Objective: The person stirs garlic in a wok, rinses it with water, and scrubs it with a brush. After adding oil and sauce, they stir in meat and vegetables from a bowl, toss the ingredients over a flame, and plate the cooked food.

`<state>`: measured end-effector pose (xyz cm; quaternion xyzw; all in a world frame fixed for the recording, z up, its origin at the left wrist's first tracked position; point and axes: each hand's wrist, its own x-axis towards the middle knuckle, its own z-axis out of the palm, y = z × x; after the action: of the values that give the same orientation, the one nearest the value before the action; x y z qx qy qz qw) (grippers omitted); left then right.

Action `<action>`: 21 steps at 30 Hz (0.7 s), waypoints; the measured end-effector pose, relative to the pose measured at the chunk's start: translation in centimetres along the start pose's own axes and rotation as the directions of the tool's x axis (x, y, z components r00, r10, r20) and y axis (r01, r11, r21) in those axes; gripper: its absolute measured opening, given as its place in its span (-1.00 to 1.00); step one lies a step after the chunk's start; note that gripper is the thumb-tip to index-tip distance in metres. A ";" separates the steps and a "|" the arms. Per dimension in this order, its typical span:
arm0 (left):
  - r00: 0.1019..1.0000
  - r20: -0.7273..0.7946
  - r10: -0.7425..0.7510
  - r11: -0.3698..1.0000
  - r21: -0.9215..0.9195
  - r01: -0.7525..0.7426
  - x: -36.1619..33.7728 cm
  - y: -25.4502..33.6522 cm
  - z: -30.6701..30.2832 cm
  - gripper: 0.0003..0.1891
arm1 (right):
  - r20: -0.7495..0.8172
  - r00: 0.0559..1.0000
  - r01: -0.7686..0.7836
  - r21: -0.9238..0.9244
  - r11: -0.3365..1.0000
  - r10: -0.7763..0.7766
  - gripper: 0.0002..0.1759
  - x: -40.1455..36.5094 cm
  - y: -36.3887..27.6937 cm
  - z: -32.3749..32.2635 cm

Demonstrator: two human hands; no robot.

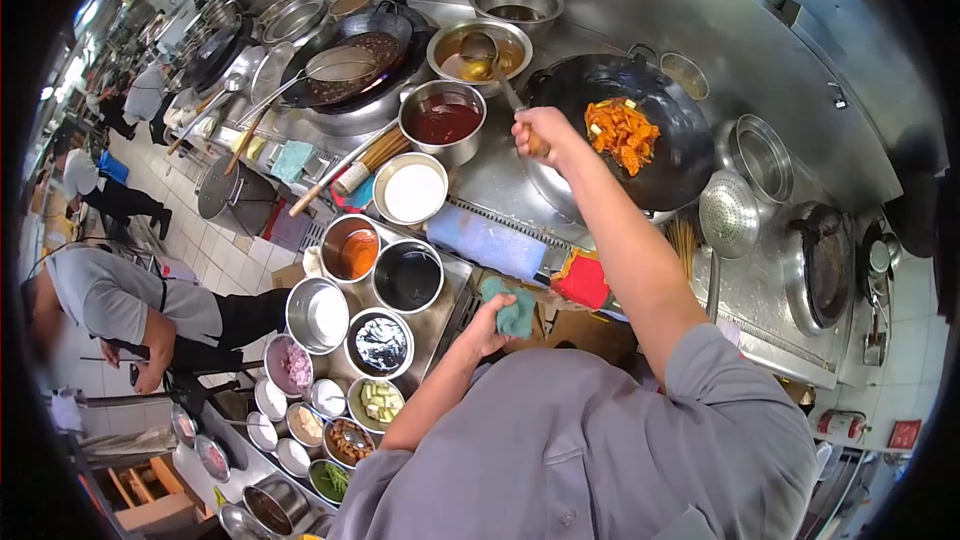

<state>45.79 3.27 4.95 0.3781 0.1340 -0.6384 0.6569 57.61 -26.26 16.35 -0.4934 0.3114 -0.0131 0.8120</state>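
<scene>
My right hand [545, 133] is closed around the wooden handle of a ladle [510, 97]. The ladle's cup rests over a steel bowl of yellowish liquid [458, 65], apparently dipped in it. To the right of that hand sits a dark wok [565, 90], with orange, sauce-coated food pieces [622, 135] in it. Low in front of my body, my left hand [487, 326] grips a folded green cloth [513, 314]. Near the ladle stands a pot of dark red sauce [443, 127].
Several pots of liquids and white contents, including a dark sauce pot [408, 276], line my left. A second wok [345, 65] holds a strainer. A perforated skimmer [729, 214] lies right of the main wok. Another person [130, 290] stands at far left.
</scene>
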 end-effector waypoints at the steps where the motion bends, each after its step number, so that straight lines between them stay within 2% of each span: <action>1: 1.000 -0.002 0.015 1.000 0.015 -0.015 -0.3 -0.1 0.5 -0.68 | 0.048 0.990 -0.143 0.196 0.970 0.136 -0.90 -0.5 -1.1 0.2; 2: 0.996 -0.041 0.076 0.990 0.120 -0.070 0.0 -0.4 0.4 -0.68 | 0.024 0.995 0.101 -0.232 0.967 -0.098 -0.88 -1.2 -0.6 0.5; 3: 0.996 -0.038 0.076 0.990 0.122 -0.071 -0.1 -0.3 0.7 -0.68 | -0.039 0.971 0.199 -0.421 0.885 -0.237 -0.77 -2.0 0.4 0.8; 5: 0.983 0.007 0.186 0.972 0.144 -0.185 0.0 -0.3 1.5 -0.67 | -0.117 0.903 0.241 -0.659 0.713 -0.414 -0.57 -5.0 1.8 -0.3; 6: 0.984 0.018 0.177 0.973 0.149 -0.178 0.4 -0.1 1.6 -0.67 | -0.124 0.891 0.209 -0.742 0.637 -0.437 -0.45 -8.4 1.1 -0.4; 8: 0.988 -0.039 0.148 0.985 0.093 -0.144 0.9 0.1 1.6 -0.66 | -0.169 0.844 0.177 -0.808 0.562 -0.509 -0.43 -13.0 1.2 -2.5; 9: 0.996 0.027 0.084 0.994 0.069 -0.086 1.6 0.4 1.4 -0.66 | -0.180 0.812 0.158 -0.848 0.506 -0.555 -0.43 -15.0 1.3 -3.8; 11: 0.994 0.105 -0.016 0.999 -0.029 0.019 3.2 0.5 2.2 -0.65 | -0.214 0.791 0.145 -0.845 0.515 -0.574 -0.43 -19.3 0.9 -5.7; 12: 0.980 0.185 -0.075 0.996 -0.027 0.081 3.7 1.0 3.4 -0.63 | -0.206 0.782 0.160 -0.845 0.510 -0.588 -0.43 -21.6 0.7 -6.4; 13: 0.975 0.186 -0.125 0.992 0.006 0.126 4.8 1.4 4.5 -0.61 | -0.248 0.767 0.132 -0.841 0.524 -0.592 -0.43 -23.8 0.3 -6.7; 15: 0.968 0.185 -0.169 0.985 0.054 0.162 6.9 2.2 7.3 -0.56 | -0.230 0.730 0.149 -0.866 0.478 -0.643 -0.42 -27.1 0.0 -6.9; 16: 0.973 0.165 -0.162 0.985 0.081 0.151 8.1 2.5 9.1 -0.52 | -0.138 0.621 0.207 -0.921 0.331 -0.772 -0.45 -27.9 0.8 -7.4; 17: 0.978 0.143 -0.149 0.986 0.103 0.135 9.3 2.9 10.8 -0.48 | -0.159 0.612 0.191 -0.921 0.340 -0.775 -0.45 -28.9 1.4 -7.7; 19: 0.986 0.104 -0.131 0.979 0.171 0.112 9.3 4.2 16.0 -0.40 | -0.310 0.724 0.272 -0.693 0.668 -0.616 -0.47 -30.6 2.6 -8.0; 20: 0.981 0.142 -0.136 0.976 0.189 0.108 10.5 4.7 17.3 -0.38 | -0.346 0.821 0.318 -0.385 0.867 -0.454 -0.47 -31.2 3.0 -8.1; 21: 0.974 0.179 -0.139 0.973 0.206 0.101 11.5 5.2 18.4 -0.36 | -0.353 0.819 0.317 -0.379 0.869 -0.452 -0.47 -31.1 4.1 -9.3</action>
<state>46.73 -18.02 11.47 0.3686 0.0294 -0.7205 0.5867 26.55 -21.27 25.41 -0.6498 0.3734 -0.2393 0.6173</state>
